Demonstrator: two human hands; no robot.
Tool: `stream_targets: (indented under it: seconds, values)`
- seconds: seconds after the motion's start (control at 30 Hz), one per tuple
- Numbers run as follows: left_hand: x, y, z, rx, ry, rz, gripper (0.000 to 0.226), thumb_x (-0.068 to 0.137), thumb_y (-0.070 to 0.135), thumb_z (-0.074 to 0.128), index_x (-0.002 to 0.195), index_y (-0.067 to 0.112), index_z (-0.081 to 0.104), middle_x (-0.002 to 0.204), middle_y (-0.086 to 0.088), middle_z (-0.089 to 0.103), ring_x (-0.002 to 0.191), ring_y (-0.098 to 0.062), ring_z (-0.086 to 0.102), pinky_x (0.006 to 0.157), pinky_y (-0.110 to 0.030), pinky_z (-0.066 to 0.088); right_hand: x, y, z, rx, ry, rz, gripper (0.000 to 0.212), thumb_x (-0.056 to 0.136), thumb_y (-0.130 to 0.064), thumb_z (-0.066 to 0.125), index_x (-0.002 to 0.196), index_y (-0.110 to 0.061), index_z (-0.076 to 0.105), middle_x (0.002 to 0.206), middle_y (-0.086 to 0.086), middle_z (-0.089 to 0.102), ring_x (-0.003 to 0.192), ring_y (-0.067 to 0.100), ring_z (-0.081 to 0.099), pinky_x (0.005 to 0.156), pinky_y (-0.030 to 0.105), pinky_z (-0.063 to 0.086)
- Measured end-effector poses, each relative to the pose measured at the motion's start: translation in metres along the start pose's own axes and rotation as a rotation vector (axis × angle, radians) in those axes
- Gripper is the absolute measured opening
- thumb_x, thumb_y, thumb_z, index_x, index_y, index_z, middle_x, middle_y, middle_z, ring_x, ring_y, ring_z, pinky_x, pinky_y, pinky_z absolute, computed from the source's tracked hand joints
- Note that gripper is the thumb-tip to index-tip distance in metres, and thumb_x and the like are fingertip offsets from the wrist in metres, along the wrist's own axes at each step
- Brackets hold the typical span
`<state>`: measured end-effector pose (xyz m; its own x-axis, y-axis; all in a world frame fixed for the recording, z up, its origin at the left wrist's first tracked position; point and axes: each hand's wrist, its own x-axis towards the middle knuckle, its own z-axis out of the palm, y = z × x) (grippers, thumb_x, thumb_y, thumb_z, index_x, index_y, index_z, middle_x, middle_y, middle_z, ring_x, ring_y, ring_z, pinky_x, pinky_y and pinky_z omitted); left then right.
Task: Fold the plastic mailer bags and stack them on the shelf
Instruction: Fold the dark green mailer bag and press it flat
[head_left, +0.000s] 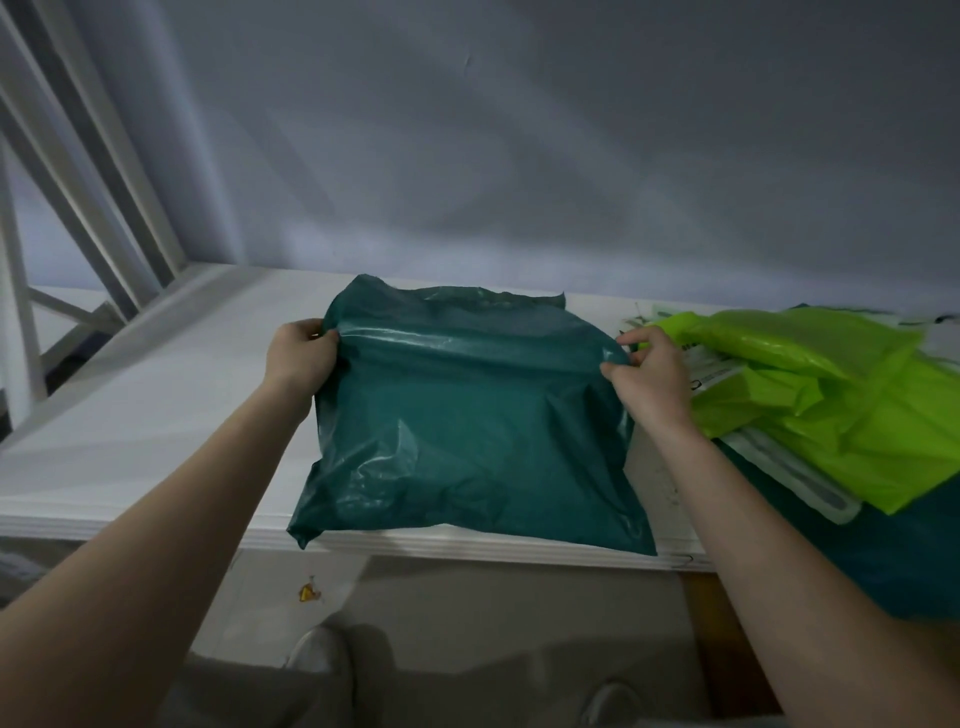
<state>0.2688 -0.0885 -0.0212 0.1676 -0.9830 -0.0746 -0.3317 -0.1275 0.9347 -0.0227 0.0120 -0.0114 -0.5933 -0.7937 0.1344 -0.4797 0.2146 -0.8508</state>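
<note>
Head view, grip: your left hand (300, 353) and right hand (649, 376) each pinch a side edge of the teal mailer (467, 415).
Location: it lies on the white shelf (156, 405), near edge overhanging.
Risk: slick plastic may slide off, or snag the green bags (831, 395) beside your right hand.

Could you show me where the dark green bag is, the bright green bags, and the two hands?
dark green bag (467, 426): head view, middle of its top face.
bright green bags (831, 395): head view, crumpled top layer.
left hand (301, 356): head view, back of hand.
right hand (649, 379): head view, back of hand.
</note>
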Motion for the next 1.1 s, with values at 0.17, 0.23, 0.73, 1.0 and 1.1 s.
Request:
stream_targets:
  seconds: [0.17, 0.23, 0.73, 1.0, 1.1]
  values:
    - [0.001, -0.004, -0.003, 0.027, -0.090, -0.113, 0.039, 0.094, 0.024, 0.043, 0.128, 0.007, 0.048, 0.116, -0.014, 0.057, 0.095, -0.027, 0.055, 0.076, -0.036, 0.049, -0.001, 0.004, 0.002, -0.021, -0.009, 0.009, 0.027, 0.087, -0.013, 0.060, 0.113, -0.009, 0.052, 0.077, -0.010, 0.048, 0.079, 0.016, 0.052, 0.068, 0.025, 0.037]
    - [-0.001, -0.006, -0.005, 0.053, -0.139, -0.161, 0.041, 0.094, 0.033, 0.042, 0.123, 0.004, 0.047, 0.114, -0.014, 0.056, 0.091, -0.027, 0.055, 0.066, -0.033, 0.048, -0.003, 0.006, 0.001, -0.049, -0.062, 0.053, 0.031, 0.092, -0.021, 0.054, 0.120, -0.009, 0.047, 0.081, -0.006, 0.048, 0.080, 0.017, 0.050, 0.070, 0.025, 0.035]
    - [-0.013, -0.011, -0.008, 0.518, -0.255, -0.078, 0.033, 0.096, 0.031, 0.044, 0.102, 0.002, 0.058, 0.099, -0.016, 0.061, 0.081, -0.030, 0.057, 0.066, -0.031, 0.048, -0.019, 0.015, -0.003, -0.255, -0.219, 0.174, 0.016, 0.083, -0.004, 0.043, 0.098, -0.009, 0.042, 0.088, 0.007, 0.046, 0.081, 0.025, 0.049, 0.056, 0.028, 0.037]
    - [-0.021, -0.010, 0.009, 0.728, -0.065, 0.166, 0.026, 0.101, 0.028, 0.024, 0.092, 0.006, 0.034, 0.101, -0.027, 0.056, 0.080, -0.034, 0.044, 0.070, -0.039, 0.034, -0.023, 0.005, -0.005, -0.354, -0.041, -0.064, 0.031, 0.089, 0.004, 0.039, 0.116, -0.010, 0.042, 0.088, 0.007, 0.052, 0.078, 0.023, 0.048, 0.063, 0.029, 0.032]
    - [-0.018, -0.010, 0.007, 0.731, -0.085, 0.188, 0.021, 0.101, 0.025, 0.026, 0.092, 0.007, 0.034, 0.100, -0.027, 0.055, 0.078, -0.033, 0.042, 0.069, -0.039, 0.033, -0.022, 0.008, -0.007, -0.364, -0.046, -0.084, 0.035, 0.084, 0.011, 0.039, 0.113, -0.009, 0.045, 0.080, 0.005, 0.053, 0.077, 0.023, 0.050, 0.059, 0.030, 0.037]
